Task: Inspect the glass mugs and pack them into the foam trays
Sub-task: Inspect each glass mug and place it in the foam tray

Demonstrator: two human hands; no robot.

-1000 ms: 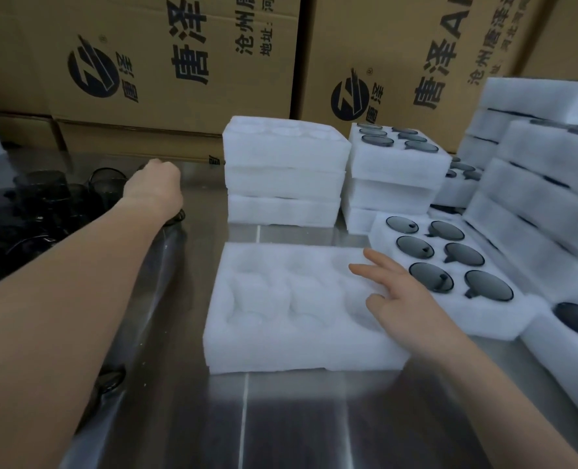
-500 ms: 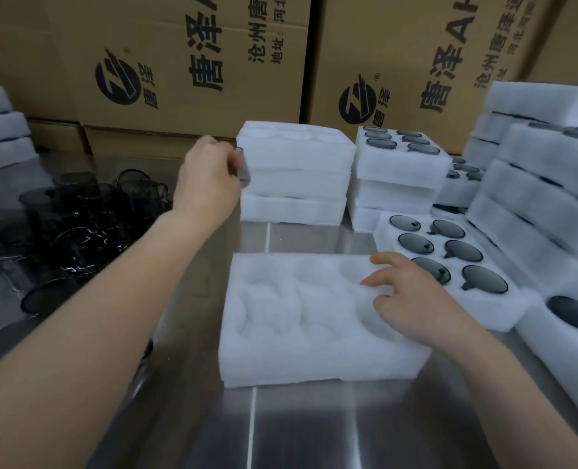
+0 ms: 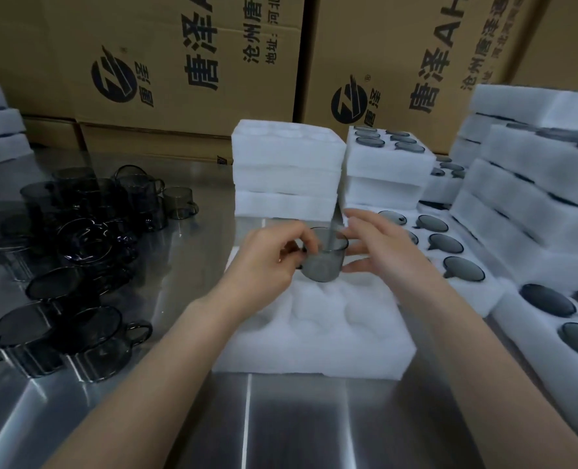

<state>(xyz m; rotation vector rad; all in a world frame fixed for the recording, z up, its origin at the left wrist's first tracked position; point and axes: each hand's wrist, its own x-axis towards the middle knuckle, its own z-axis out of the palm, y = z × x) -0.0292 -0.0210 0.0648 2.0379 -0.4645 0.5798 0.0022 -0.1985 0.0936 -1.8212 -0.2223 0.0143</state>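
Note:
A smoky grey glass mug (image 3: 325, 262) is held upright over the far end of an empty white foam tray (image 3: 314, 333) in front of me. My left hand (image 3: 267, 262) pinches it at the handle side, fingers curled around the handle. My right hand (image 3: 379, 248) is at the mug's right side with fingers spread and nearly straight, thumb and fingertips near the glass wall. The tray's pockets are empty.
Many loose dark glass mugs (image 3: 77, 252) crowd the steel table (image 3: 281, 418) at left. Stacked foam trays (image 3: 287, 170) stand behind, filled trays (image 3: 450, 262) lie at right, and more stacks (image 3: 534, 170) rise at far right. Cardboard boxes (image 3: 186, 62) line the back.
My left hand picked a mug from the pile at left and brought it over the empty tray. My right hand lifted off the tray and moved up beside the mug.

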